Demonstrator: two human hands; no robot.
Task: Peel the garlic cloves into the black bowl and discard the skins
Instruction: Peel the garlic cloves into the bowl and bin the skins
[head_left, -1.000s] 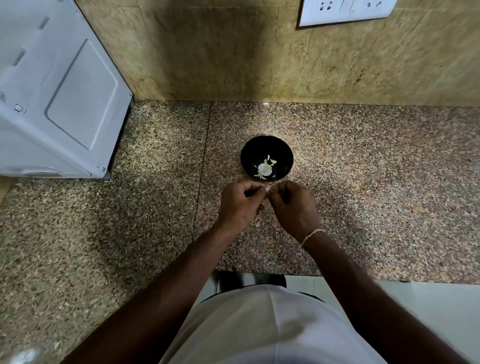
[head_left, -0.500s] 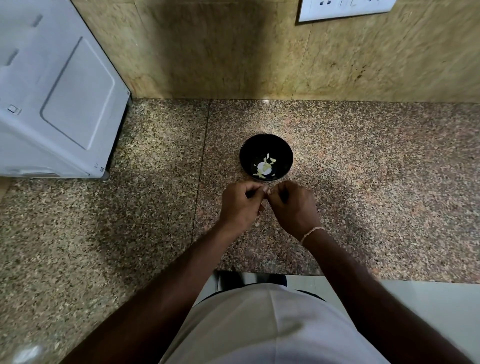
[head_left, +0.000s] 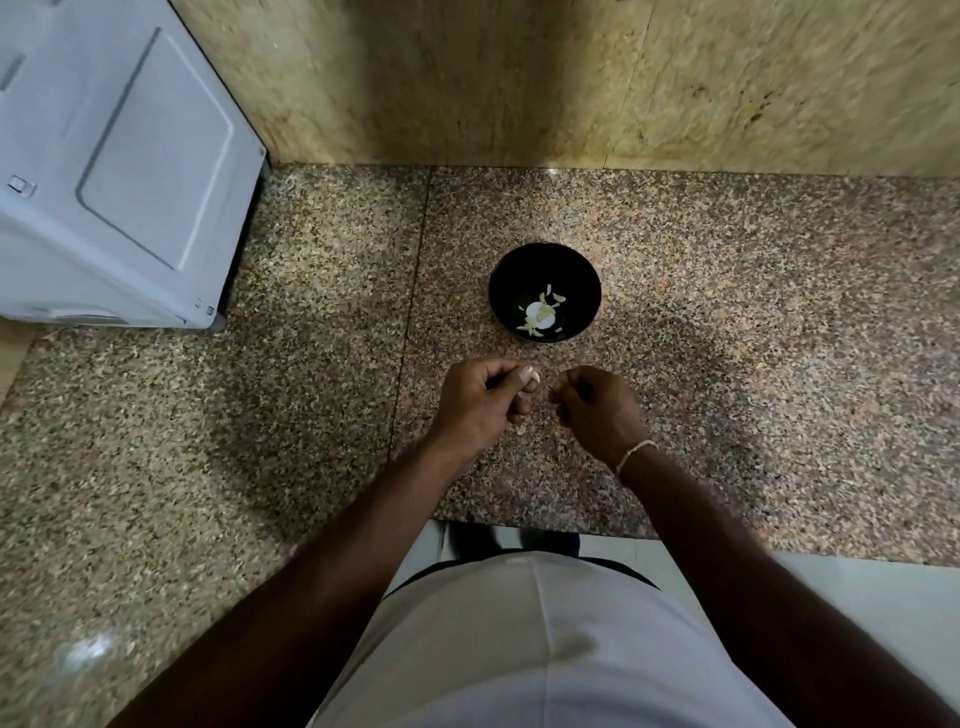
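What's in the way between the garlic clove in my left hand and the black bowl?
Nothing visible. The garlic clove sits pinched in the left hand, just short of the black bowl, with only bare granite counter between them. The right hand is off to the side.

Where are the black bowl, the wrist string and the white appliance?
black bowl (head_left: 545, 260): head view, bare inner wall.
wrist string (head_left: 635, 453): head view, middle of the band.
white appliance (head_left: 130, 171): head view, side panel.

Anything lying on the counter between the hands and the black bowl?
Nothing in the head view: only bare speckled granite counter separates the left hand and right hand from the black bowl.
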